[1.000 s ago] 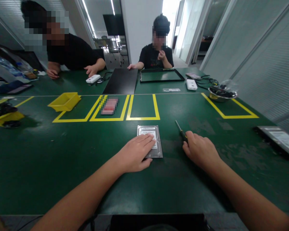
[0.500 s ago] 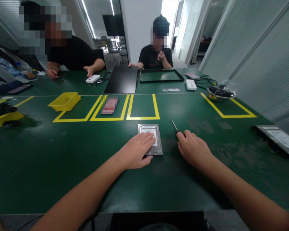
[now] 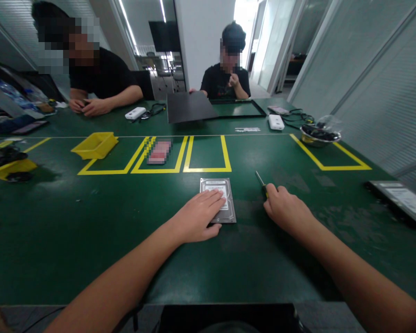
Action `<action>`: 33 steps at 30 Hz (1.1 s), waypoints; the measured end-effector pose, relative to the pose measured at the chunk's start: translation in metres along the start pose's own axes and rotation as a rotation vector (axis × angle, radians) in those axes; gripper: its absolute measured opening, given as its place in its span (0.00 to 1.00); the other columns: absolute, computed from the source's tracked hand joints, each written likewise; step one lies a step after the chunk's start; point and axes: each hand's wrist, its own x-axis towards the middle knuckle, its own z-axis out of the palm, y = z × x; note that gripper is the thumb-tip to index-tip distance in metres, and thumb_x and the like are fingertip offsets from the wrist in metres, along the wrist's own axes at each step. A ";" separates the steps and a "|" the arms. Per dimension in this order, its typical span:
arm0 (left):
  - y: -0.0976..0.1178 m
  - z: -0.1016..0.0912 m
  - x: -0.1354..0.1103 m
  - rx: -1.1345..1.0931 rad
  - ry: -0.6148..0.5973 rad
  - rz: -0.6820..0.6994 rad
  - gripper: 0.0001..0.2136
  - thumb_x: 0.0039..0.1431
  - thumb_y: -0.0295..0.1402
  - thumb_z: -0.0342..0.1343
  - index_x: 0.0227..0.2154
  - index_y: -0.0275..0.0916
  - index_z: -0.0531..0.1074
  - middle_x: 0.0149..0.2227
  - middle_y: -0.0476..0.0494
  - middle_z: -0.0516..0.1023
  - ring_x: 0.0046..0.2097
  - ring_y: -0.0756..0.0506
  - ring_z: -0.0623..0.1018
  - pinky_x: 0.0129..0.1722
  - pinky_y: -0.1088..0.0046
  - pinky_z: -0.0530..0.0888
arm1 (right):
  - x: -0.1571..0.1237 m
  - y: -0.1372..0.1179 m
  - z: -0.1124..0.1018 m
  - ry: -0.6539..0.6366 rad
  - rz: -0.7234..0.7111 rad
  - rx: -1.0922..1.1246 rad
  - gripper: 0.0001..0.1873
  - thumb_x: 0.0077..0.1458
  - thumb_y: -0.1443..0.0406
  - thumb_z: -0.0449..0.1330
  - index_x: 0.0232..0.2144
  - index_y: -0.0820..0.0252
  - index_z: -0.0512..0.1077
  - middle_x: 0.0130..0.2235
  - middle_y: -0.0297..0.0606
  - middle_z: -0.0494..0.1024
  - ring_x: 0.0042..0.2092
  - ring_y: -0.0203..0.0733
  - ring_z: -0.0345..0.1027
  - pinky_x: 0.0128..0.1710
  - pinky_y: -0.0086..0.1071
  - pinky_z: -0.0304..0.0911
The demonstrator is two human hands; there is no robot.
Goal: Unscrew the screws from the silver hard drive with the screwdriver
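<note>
one head-worn camera, close over the near side of a green table, facing forward and down

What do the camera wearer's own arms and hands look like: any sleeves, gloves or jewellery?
The left forearm and right forearm are bare, with no sleeve in view. The left hand and right hand are ungloved. No watch, bracelet, ring or marking can be made out on either.
</note>
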 end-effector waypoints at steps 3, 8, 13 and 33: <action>0.000 0.000 0.000 -0.006 0.005 0.007 0.31 0.58 0.38 0.55 0.63 0.31 0.61 0.66 0.32 0.61 0.68 0.37 0.60 0.68 0.55 0.56 | -0.002 0.000 -0.013 0.041 -0.041 -0.021 0.09 0.62 0.65 0.51 0.43 0.63 0.66 0.36 0.46 0.72 0.31 0.49 0.73 0.23 0.32 0.52; -0.002 0.002 -0.001 -0.020 0.024 0.010 0.31 0.57 0.38 0.56 0.63 0.33 0.60 0.66 0.32 0.61 0.68 0.37 0.60 0.67 0.54 0.58 | -0.008 -0.021 -0.040 0.166 -0.217 0.009 0.05 0.62 0.69 0.51 0.36 0.61 0.67 0.37 0.44 0.73 0.36 0.46 0.70 0.29 0.34 0.53; -0.005 0.001 0.002 -0.084 0.037 0.015 0.31 0.54 0.37 0.58 0.61 0.36 0.62 0.65 0.33 0.63 0.66 0.36 0.62 0.67 0.52 0.59 | -0.013 -0.060 -0.050 0.419 -0.508 0.182 0.07 0.59 0.73 0.52 0.31 0.60 0.66 0.31 0.40 0.72 0.32 0.43 0.64 0.30 0.36 0.51; -0.026 -0.007 -0.004 -0.216 0.006 0.089 0.32 0.56 0.39 0.57 0.63 0.36 0.60 0.66 0.33 0.62 0.66 0.36 0.63 0.66 0.53 0.61 | -0.011 -0.085 0.000 0.574 -0.801 0.455 0.12 0.65 0.62 0.52 0.35 0.63 0.71 0.37 0.42 0.75 0.41 0.46 0.64 0.41 0.40 0.57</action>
